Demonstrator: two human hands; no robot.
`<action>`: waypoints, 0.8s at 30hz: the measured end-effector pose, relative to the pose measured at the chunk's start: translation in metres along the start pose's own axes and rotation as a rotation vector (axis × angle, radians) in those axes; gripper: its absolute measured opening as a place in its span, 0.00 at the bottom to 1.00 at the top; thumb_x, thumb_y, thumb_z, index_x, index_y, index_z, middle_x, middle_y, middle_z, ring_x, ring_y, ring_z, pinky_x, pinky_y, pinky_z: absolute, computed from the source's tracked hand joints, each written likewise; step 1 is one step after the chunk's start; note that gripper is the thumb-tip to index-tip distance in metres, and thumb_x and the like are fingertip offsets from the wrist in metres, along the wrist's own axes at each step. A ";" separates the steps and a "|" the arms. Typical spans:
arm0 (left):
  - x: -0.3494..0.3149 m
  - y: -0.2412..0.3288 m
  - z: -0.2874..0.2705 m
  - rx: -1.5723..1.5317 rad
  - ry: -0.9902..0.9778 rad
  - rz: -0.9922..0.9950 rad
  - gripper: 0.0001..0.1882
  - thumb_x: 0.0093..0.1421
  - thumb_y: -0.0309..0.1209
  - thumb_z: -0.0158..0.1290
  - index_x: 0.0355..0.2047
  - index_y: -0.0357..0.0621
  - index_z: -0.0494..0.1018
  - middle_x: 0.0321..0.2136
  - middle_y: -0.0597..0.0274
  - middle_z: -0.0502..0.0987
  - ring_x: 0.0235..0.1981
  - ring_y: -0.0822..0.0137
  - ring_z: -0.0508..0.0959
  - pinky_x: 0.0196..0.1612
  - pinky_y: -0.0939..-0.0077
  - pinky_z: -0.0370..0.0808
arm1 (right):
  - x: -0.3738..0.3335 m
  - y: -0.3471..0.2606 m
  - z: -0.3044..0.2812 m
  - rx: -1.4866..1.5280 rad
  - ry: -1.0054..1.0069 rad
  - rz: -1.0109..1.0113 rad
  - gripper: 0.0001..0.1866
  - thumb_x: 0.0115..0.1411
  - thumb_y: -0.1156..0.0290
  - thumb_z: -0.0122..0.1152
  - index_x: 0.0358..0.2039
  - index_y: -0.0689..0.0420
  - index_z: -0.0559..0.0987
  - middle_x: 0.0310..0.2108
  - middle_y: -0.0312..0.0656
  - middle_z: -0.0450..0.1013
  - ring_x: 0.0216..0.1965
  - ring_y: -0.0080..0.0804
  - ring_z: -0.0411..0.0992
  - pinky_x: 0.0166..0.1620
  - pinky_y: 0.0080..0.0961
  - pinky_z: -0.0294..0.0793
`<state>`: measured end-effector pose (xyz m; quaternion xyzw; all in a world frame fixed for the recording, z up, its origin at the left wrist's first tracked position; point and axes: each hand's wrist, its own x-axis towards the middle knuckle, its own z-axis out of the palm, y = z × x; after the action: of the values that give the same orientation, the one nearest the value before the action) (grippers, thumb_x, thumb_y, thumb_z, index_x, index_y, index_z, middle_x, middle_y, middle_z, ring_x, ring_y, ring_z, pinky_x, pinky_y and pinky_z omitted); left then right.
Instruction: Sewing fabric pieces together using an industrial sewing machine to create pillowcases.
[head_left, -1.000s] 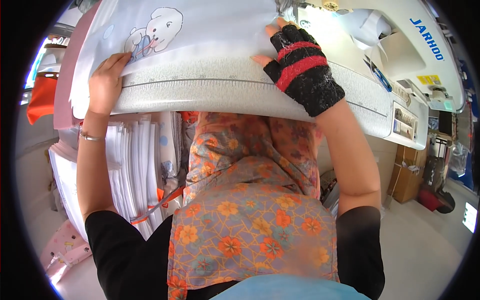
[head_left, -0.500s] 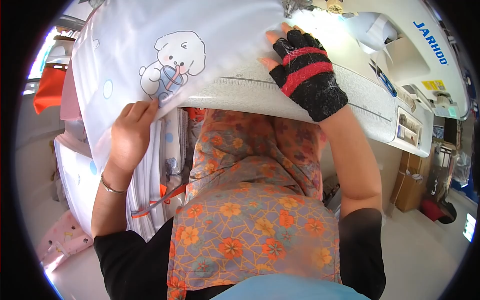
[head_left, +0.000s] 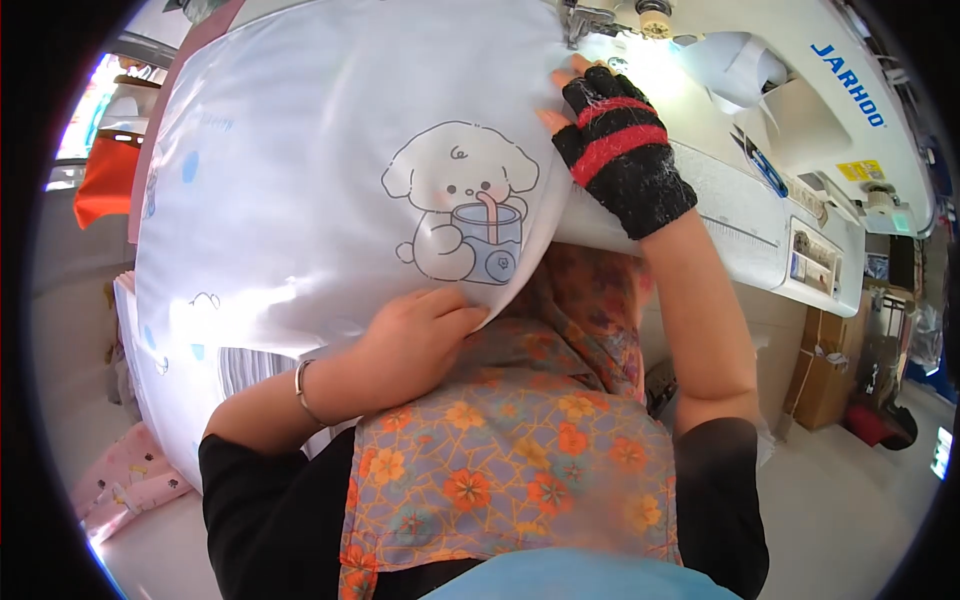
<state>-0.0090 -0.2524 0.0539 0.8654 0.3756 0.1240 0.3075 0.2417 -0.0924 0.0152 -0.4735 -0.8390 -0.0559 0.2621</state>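
A large glossy white cloth (head_left: 300, 200), printed with a cartoon puppy and a blue cup, spreads over the left of the sewing table and hangs down toward my lap. My bare left hand (head_left: 425, 335) pinches its near edge just below the puppy, fingers closed. My right hand (head_left: 625, 150), in a black and red fingerless glove, lies on the cloth's right edge with its fingers stretched out. Just beyond those fingertips is the sewing machine's presser foot (head_left: 580, 30), under a bright light. What lies beneath my right palm is hidden.
Blue-handled thread snips (head_left: 765, 168) lie on the machine bed at the right, beyond a ruler scale. Folded white fabric (head_left: 255, 370) shows below the cloth. An orange cloth (head_left: 108, 180) hangs at far left; a cardboard box (head_left: 825, 365) stands at the right.
My left hand has moved right and nearer to me, drawing the cloth's edge along. The printed puppy now lies farther right and flatter. My right hand stays almost in place.
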 end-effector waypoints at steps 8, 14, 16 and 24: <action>-0.006 -0.001 0.019 -0.215 -0.076 -0.136 0.15 0.57 0.22 0.49 0.46 0.38 0.70 0.37 0.46 0.75 0.38 0.42 0.76 0.40 0.54 0.74 | -0.090 -0.055 -0.031 0.429 0.192 0.000 0.16 0.59 0.66 0.61 0.45 0.61 0.78 0.43 0.50 0.77 0.44 0.46 0.76 0.50 0.34 0.75; -0.005 -0.007 0.055 -0.196 -0.015 -0.063 0.15 0.58 0.22 0.48 0.47 0.39 0.69 0.38 0.45 0.75 0.38 0.41 0.76 0.41 0.54 0.74 | -0.138 -0.121 -0.009 1.378 -0.264 0.616 0.14 0.61 0.69 0.59 0.46 0.62 0.79 0.38 0.45 0.79 0.41 0.35 0.77 0.47 0.26 0.74; -0.004 -0.008 0.059 -0.193 -0.073 -0.031 0.12 0.57 0.24 0.49 0.43 0.40 0.71 0.39 0.46 0.75 0.39 0.44 0.76 0.42 0.55 0.74 | -0.146 -0.137 0.006 1.618 -0.364 1.077 0.16 0.60 0.68 0.61 0.48 0.61 0.78 0.41 0.44 0.78 0.44 0.33 0.76 0.49 0.27 0.73; 0.115 -0.039 -0.010 0.402 0.464 0.309 0.13 0.58 0.31 0.55 0.43 0.42 0.75 0.44 0.55 0.77 0.46 0.53 0.76 0.48 0.61 0.75 | -0.160 -0.130 0.026 1.366 -0.335 0.803 0.23 0.57 0.66 0.65 0.52 0.60 0.75 0.47 0.43 0.75 0.49 0.33 0.72 0.53 0.31 0.71</action>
<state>0.0430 -0.1443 0.0358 0.9041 0.3168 0.2864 0.0148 0.1911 -0.2768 -0.0664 -0.4759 -0.4820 0.6391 0.3643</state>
